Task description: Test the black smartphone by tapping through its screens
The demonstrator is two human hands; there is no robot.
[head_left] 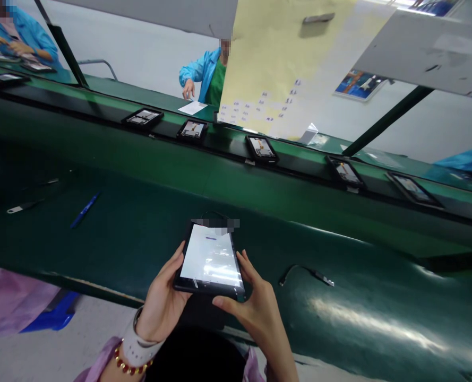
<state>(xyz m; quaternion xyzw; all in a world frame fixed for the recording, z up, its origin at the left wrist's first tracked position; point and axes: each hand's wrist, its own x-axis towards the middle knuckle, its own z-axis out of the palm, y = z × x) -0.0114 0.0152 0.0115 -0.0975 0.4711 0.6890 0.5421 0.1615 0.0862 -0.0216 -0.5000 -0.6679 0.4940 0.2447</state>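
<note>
While the tablet [211, 259] sits lit up just above the near edge of the green bench [148, 233], the left hand [162, 302] grips its left side and lower corner, and the right hand [255, 305] clasps its lower right corner with thumb under the bottom edge. A cable [305, 273] lies near on the right, a blue pen [85, 209] well apart on the left, and open devices [262, 148] ride the belt behind.

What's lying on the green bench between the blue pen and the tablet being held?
In the head view, nothing: the green bench is bare between the blue pen and the tablet, held by the left hand and right hand.
</note>
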